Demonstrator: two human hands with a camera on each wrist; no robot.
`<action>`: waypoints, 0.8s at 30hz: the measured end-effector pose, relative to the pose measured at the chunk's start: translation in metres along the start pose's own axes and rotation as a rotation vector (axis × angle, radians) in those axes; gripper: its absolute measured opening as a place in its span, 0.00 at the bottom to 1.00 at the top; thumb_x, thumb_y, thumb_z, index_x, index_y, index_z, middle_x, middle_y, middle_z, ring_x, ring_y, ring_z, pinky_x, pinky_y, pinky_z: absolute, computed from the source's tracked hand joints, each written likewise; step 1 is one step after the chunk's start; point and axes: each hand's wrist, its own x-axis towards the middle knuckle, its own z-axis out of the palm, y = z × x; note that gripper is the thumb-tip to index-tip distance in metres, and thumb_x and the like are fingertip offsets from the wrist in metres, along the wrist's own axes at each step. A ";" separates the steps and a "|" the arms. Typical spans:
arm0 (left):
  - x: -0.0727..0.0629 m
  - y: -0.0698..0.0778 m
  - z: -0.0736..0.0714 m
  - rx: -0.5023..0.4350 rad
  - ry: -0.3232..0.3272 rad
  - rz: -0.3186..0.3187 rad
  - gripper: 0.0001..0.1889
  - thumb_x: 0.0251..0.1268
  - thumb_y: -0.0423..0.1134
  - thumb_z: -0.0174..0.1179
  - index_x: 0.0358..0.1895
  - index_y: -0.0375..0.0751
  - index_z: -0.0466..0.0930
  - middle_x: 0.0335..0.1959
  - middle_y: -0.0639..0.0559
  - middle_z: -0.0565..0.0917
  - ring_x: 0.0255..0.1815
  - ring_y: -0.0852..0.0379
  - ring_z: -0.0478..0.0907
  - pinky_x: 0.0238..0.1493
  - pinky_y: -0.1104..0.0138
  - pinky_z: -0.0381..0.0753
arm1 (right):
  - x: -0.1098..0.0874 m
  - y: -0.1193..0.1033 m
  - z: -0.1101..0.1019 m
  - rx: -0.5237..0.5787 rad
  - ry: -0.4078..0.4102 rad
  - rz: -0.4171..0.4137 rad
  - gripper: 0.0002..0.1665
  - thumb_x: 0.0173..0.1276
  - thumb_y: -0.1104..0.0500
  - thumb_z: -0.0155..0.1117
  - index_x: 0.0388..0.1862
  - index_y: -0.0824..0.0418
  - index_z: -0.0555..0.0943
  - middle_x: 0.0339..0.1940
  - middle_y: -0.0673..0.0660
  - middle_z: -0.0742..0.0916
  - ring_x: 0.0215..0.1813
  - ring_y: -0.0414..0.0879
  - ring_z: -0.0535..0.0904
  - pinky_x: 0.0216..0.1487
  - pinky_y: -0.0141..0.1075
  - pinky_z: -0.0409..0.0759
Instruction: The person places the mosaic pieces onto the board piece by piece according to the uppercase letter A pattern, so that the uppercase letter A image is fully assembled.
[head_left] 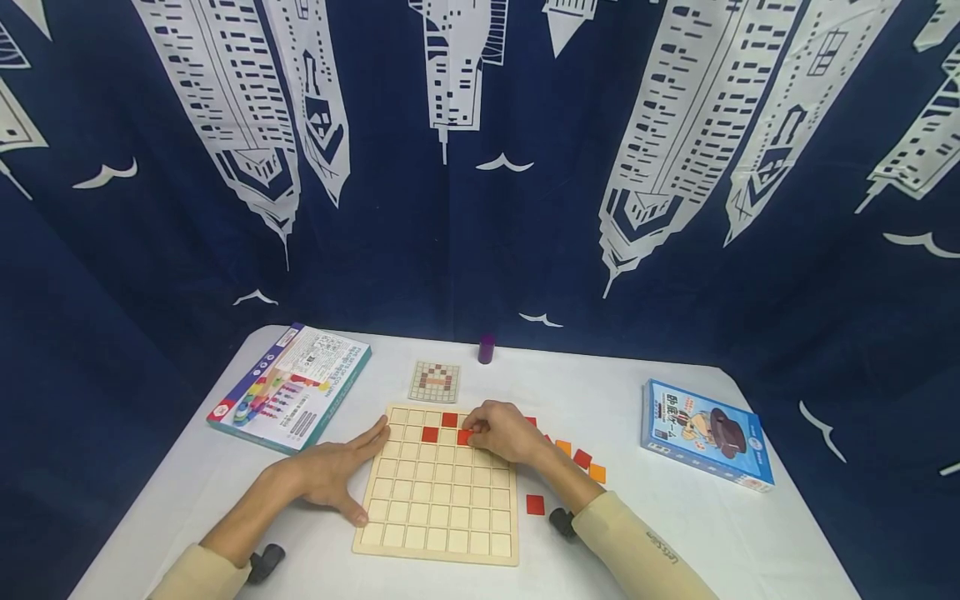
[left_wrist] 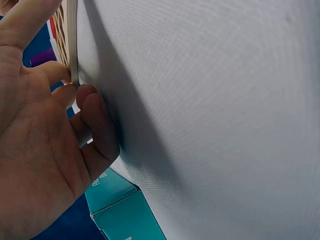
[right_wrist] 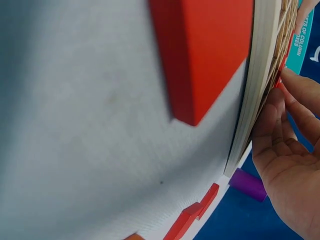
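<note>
We find the left hand point(head_left: 333, 471) spread and loose along the board's point(head_left: 431, 493) left edge; the right hand point(head_left: 504, 430) pinches a red tile point(head_left: 463, 437) at the board's far part, near two set red squares point(head_left: 430, 434).

Work surface: white-topped table point(head_left: 615, 392). Before me, flat on it, lies the wooden grid board point(head_left: 431, 492). Beyond its far edge: gridded pattern card point(head_left: 434, 382), and near that an upright purple cylinder point(head_left: 486, 350). To my left, teal-sided box point(head_left: 292, 387); to my right, blue box point(head_left: 705, 433). Right of board: scattered red tiles point(head_left: 535, 505), orange tiles point(head_left: 597, 473).
</note>
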 end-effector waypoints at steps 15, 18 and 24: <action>-0.001 0.000 0.000 -0.014 0.002 0.007 0.72 0.29 0.63 0.81 0.82 0.48 0.47 0.84 0.53 0.39 0.78 0.38 0.58 0.73 0.44 0.64 | -0.001 0.002 0.002 0.010 0.015 -0.006 0.10 0.64 0.60 0.73 0.44 0.55 0.88 0.31 0.44 0.81 0.35 0.39 0.75 0.38 0.31 0.75; -0.001 0.000 0.000 -0.009 0.006 0.004 0.72 0.29 0.63 0.81 0.82 0.48 0.47 0.84 0.54 0.39 0.78 0.39 0.59 0.72 0.44 0.65 | -0.002 0.002 0.002 0.014 0.022 -0.011 0.12 0.64 0.60 0.73 0.47 0.56 0.88 0.32 0.44 0.82 0.36 0.39 0.76 0.40 0.32 0.76; -0.001 0.000 0.000 -0.015 0.004 0.007 0.72 0.29 0.62 0.81 0.82 0.48 0.47 0.84 0.54 0.39 0.78 0.39 0.59 0.73 0.44 0.64 | -0.006 0.004 0.000 0.026 0.026 -0.012 0.14 0.65 0.59 0.72 0.49 0.56 0.87 0.32 0.43 0.82 0.37 0.39 0.76 0.41 0.32 0.76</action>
